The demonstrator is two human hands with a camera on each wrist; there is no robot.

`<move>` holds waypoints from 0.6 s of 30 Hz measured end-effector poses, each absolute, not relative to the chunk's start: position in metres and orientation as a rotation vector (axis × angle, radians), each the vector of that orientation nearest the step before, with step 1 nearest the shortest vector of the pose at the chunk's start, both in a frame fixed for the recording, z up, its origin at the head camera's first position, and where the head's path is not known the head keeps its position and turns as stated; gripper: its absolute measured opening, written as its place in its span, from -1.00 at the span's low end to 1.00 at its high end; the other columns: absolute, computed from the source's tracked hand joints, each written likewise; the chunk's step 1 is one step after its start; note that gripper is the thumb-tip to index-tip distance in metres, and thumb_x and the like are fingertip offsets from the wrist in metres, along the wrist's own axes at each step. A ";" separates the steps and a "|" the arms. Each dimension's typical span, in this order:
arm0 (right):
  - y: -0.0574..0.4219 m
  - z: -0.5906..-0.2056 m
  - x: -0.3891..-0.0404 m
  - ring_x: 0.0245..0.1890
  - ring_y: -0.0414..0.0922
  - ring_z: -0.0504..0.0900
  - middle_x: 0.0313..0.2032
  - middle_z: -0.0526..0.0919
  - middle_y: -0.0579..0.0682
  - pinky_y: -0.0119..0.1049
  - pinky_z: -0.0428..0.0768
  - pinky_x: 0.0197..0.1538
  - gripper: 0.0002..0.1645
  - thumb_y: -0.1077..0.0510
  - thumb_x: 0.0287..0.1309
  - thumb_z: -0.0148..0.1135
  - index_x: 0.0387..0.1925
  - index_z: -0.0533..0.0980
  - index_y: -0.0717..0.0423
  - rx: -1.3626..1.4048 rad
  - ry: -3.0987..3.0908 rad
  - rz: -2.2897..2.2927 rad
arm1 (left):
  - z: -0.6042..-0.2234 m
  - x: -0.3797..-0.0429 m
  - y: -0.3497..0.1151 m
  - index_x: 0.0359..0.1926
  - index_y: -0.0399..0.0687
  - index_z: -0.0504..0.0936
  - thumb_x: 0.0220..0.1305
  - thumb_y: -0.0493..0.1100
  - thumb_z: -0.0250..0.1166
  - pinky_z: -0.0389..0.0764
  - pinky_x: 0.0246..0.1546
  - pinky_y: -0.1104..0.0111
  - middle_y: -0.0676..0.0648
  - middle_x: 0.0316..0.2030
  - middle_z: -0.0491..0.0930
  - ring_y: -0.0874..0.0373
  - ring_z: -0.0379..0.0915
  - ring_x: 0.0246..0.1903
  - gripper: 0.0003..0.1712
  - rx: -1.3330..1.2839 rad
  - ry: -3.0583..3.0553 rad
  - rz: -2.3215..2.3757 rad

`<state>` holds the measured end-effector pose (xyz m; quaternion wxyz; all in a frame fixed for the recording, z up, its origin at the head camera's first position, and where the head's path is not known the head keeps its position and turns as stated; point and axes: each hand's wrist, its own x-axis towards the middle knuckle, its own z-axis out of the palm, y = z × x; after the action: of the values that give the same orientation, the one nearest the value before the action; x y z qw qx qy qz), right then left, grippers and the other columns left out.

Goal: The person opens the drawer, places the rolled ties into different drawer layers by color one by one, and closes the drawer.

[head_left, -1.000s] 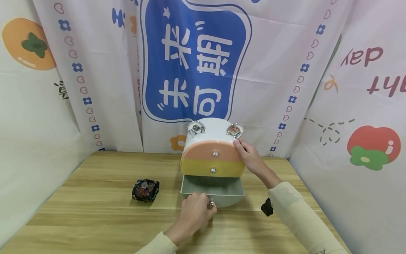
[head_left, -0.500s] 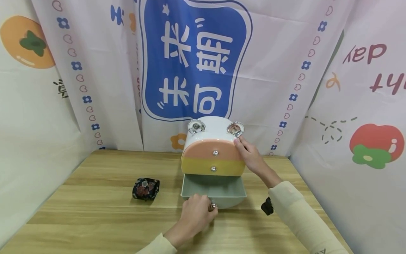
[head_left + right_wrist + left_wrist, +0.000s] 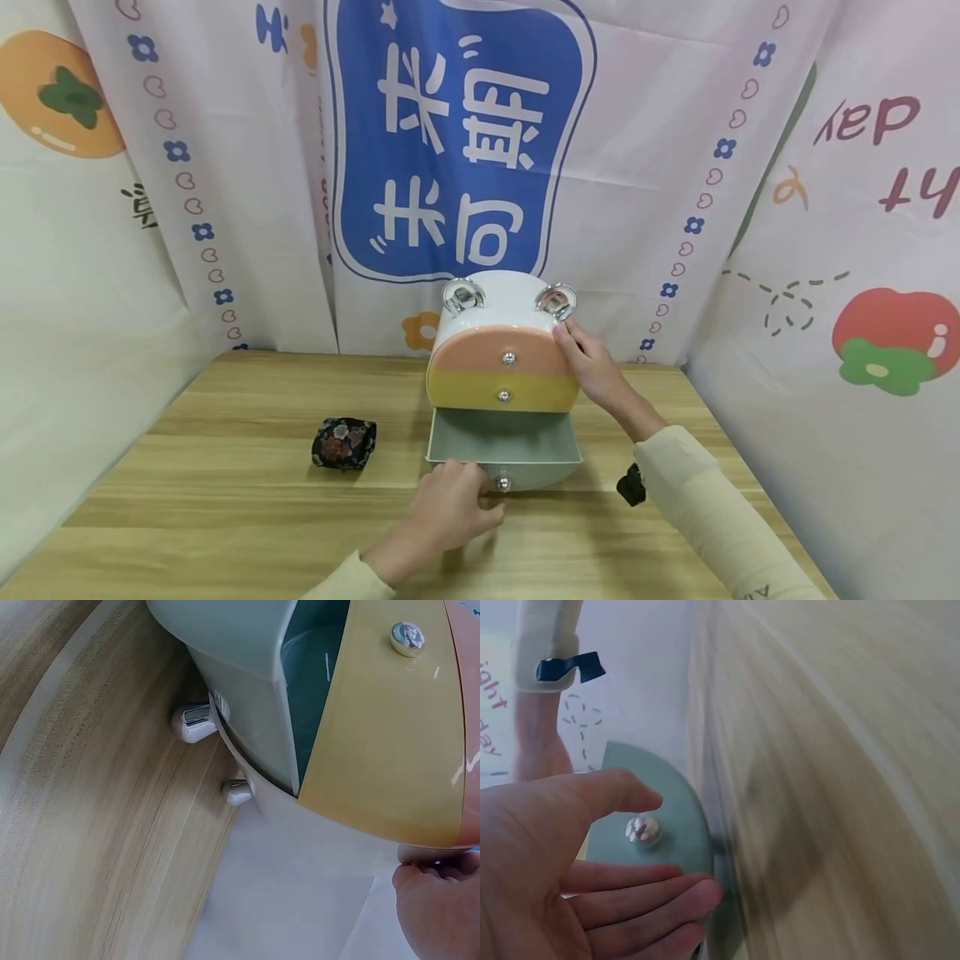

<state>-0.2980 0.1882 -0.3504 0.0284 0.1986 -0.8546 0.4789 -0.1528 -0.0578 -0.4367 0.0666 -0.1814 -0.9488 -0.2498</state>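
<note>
A white drawer box (image 3: 495,302) with two chrome rings on top stands at the table's back. Its pink drawer (image 3: 472,357) and yellow drawer (image 3: 465,393) are closed. The green bottom drawer (image 3: 502,439) is pulled out and looks empty. My left hand (image 3: 450,510) hovers just left of that drawer's chrome knob (image 3: 504,482). In the left wrist view the left hand (image 3: 547,847) has straight fingers, with the knob (image 3: 643,829) free between thumb and fingers. My right hand (image 3: 596,371) holds the box's upper right side, thumb at the pink drawer's corner. The right hand's (image 3: 439,892) fingers curl over the box edge.
A dark floral pouch (image 3: 343,444) lies on the wooden table (image 3: 225,500) left of the box. A small black strap (image 3: 632,486) shows by my right sleeve. Printed cloth hangs behind and on both sides. The box stands on small chrome feet (image 3: 193,724).
My left hand has let go of the green drawer's knob and drawn slightly to the left. The drawer stays pulled out. My right hand has not moved.
</note>
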 end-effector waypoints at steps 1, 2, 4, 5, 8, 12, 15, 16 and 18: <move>0.188 -0.351 -0.298 0.72 0.06 -0.10 0.70 -0.09 0.01 0.10 0.08 0.66 -0.02 -0.42 0.60 -0.28 0.69 -0.14 0.09 0.613 -2.636 1.483 | -0.436 -0.152 -0.062 -0.75 0.17 0.09 0.10 0.02 0.52 -0.05 -0.73 0.50 0.24 -0.78 -0.04 0.38 -0.14 -0.72 -0.29 -0.548 -2.873 -0.773; 0.189 -0.351 -0.298 0.72 0.07 -0.10 0.70 -0.09 0.02 0.10 0.08 0.66 -0.02 -0.42 0.60 -0.28 0.69 -0.14 0.09 0.614 -2.634 1.486 | -0.435 -0.151 -0.066 -0.75 0.15 0.12 0.10 0.00 0.53 -0.04 -0.73 0.50 0.23 -0.78 -0.02 0.38 -0.14 -0.73 -0.31 -0.551 -2.882 -0.797; 0.189 -0.352 -0.298 0.72 0.07 -0.11 0.70 -0.10 0.03 0.09 0.07 0.66 -0.02 -0.42 0.60 -0.28 0.69 -0.15 0.09 0.617 -2.631 1.492 | -0.434 -0.151 -0.076 -0.75 0.09 0.25 0.11 -0.04 0.53 0.01 -0.73 0.51 0.23 -0.78 0.07 0.39 -0.08 -0.73 -0.40 -0.568 -2.900 -0.842; 0.189 -0.351 -0.298 0.72 0.07 -0.11 0.70 -0.10 0.03 0.09 0.06 0.66 -0.02 -0.42 0.60 -0.28 0.69 -0.15 0.10 0.617 -2.628 1.493 | -0.433 -0.151 -0.081 -0.73 0.06 0.32 0.12 -0.06 0.54 0.03 -0.73 0.51 0.23 -0.78 0.11 0.38 -0.06 -0.74 -0.44 -0.578 -2.906 -0.861; 0.189 -0.351 -0.298 0.72 0.06 -0.12 0.70 -0.10 0.04 0.08 0.06 0.67 -0.02 -0.41 0.61 -0.28 0.69 -0.14 0.12 0.616 -2.619 1.495 | -0.431 -0.152 -0.099 -0.68 0.00 0.41 0.12 -0.12 0.53 0.05 -0.71 0.54 0.20 -0.75 0.18 0.38 -0.01 -0.72 -0.54 -0.611 -2.917 -0.899; 0.188 -0.350 -0.297 0.72 0.06 -0.10 0.70 -0.09 0.04 0.08 0.07 0.66 -0.01 -0.42 0.60 -0.28 0.69 -0.13 0.11 0.610 -2.620 1.491 | -0.427 -0.153 -0.121 -0.65 0.02 0.32 0.13 -0.21 0.49 0.05 -0.69 0.57 0.19 -0.71 0.19 0.38 0.00 -0.70 -0.52 -0.625 -2.921 -0.885; 0.188 -0.350 -0.296 0.72 0.06 -0.10 0.70 -0.09 0.03 0.08 0.08 0.66 -0.01 -0.42 0.60 -0.27 0.69 -0.13 0.10 0.612 -2.618 1.492 | -0.419 -0.153 -0.135 -0.60 -0.06 0.49 0.11 -0.21 0.50 0.28 -0.65 0.53 0.14 -0.65 0.43 0.37 0.23 -0.65 -0.66 -0.582 -2.912 -0.813; 0.188 -0.350 -0.295 0.72 0.05 -0.10 0.70 -0.09 0.03 0.08 0.08 0.66 -0.02 -0.42 0.60 -0.27 0.69 -0.13 0.10 0.613 -2.617 1.494 | -0.415 -0.154 -0.139 -0.56 -0.12 0.57 0.10 -0.21 0.51 0.41 -0.60 0.48 0.10 -0.61 0.53 0.33 0.34 -0.61 -0.73 -0.559 -2.908 -0.789; 0.188 -0.350 -0.295 0.72 0.05 -0.10 0.70 -0.09 0.03 0.08 0.08 0.66 -0.02 -0.41 0.60 -0.27 0.69 -0.13 0.11 0.612 -2.614 1.497 | -0.407 -0.155 -0.147 -0.39 -0.18 0.73 0.10 -0.19 0.53 0.65 -0.44 0.36 -0.02 -0.46 0.72 0.22 0.59 -0.47 -0.84 -0.501 -2.909 -0.764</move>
<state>-0.2950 0.1877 -0.3499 0.0338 0.1988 -0.8500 0.4867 -0.1549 -0.1473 -0.4068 0.0461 -0.1641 -0.9531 -0.2502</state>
